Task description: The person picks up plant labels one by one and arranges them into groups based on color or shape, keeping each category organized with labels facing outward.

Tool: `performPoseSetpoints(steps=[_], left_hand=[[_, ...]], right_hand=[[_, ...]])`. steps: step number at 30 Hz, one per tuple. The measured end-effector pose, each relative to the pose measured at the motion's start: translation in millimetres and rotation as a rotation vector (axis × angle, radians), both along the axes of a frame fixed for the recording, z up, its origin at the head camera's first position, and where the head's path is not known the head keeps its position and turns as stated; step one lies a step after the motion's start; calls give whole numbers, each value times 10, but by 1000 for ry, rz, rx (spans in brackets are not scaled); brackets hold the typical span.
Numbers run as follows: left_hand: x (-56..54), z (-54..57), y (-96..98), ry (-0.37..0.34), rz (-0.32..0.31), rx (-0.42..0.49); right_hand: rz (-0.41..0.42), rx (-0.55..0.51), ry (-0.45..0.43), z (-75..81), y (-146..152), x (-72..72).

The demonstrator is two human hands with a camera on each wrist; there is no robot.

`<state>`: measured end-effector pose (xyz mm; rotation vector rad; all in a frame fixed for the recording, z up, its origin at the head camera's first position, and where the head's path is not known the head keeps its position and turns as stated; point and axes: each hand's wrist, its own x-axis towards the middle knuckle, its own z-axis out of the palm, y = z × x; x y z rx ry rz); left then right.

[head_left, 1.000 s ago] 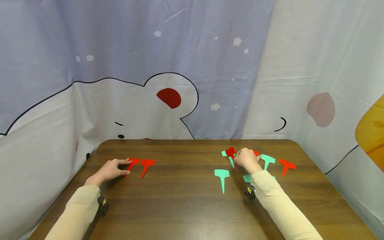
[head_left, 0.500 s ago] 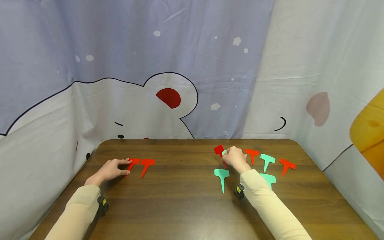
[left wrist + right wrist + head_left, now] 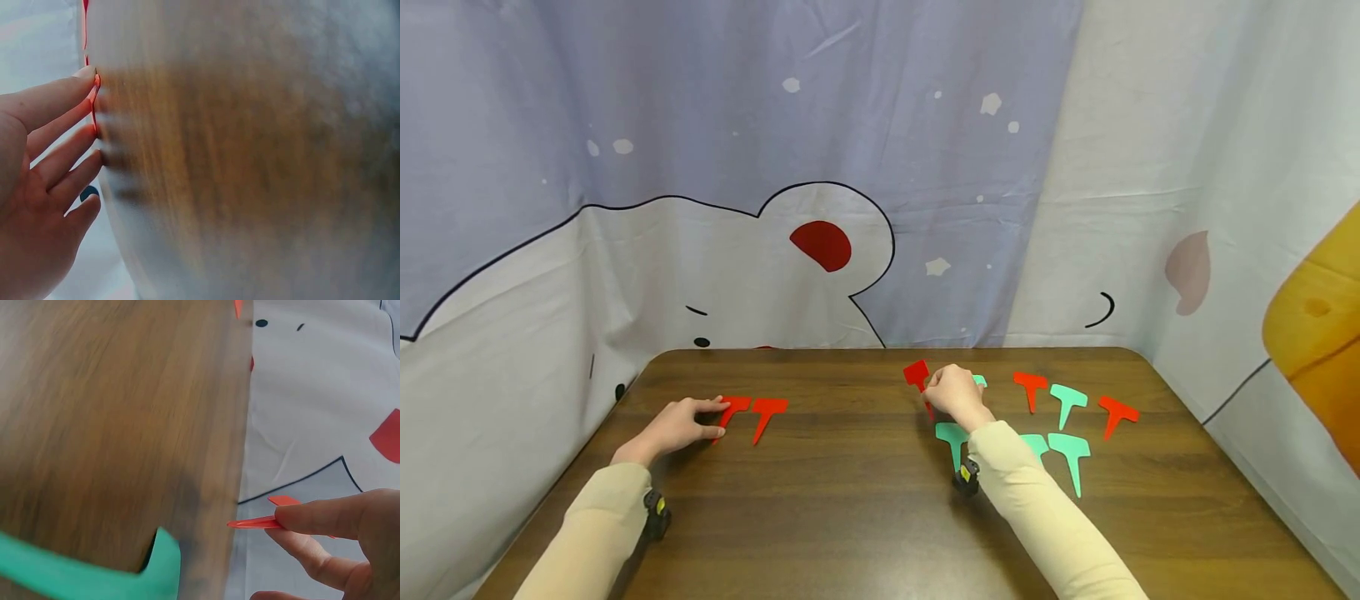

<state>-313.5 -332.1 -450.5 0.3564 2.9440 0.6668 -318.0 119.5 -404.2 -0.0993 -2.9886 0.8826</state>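
Observation:
In the head view, my right hand [image 3: 953, 392] pinches a red T-shaped plant label [image 3: 916, 373] above the far middle of the table. The right wrist view shows the same red label [image 3: 253, 523] between thumb and fingers, its pointed stem sticking out. At the left, my left hand [image 3: 673, 429] rests its fairly straight fingertips and thumb on another red plant label [image 3: 739, 403] lying on the wood. Right beside that one lies a second red label [image 3: 769, 407], its stem angled the same way. A green label [image 3: 951, 433] lies just below the right hand, partly covered by the sleeve.
Several more labels lie on the right half of the brown table [image 3: 850, 500]: a red label [image 3: 1031, 383], a red label [image 3: 1117, 411], a green label [image 3: 1068, 396] and a green label [image 3: 1070, 448]. The right forearm partly hides a green label [image 3: 1034, 442]. A patterned curtain [image 3: 955, 167] hangs behind.
My right hand has moved left with the red plant label, away from the group of labels on the right. The left hand has stayed in place on its label.

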Motion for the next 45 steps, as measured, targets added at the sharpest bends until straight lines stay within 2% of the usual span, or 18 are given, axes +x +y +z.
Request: performPoseSetpoints(steps=[17, 26, 45], left_hand=[[5, 9, 8, 1, -4, 9], [2, 21, 12, -1, 1, 8], [7, 18, 0, 0, -4, 9]], right_hand=[[35, 7, -10, -85, -462, -50], [63, 12, 12, -140, -678, -61], [84, 37, 36, -291, -1157, -35]])
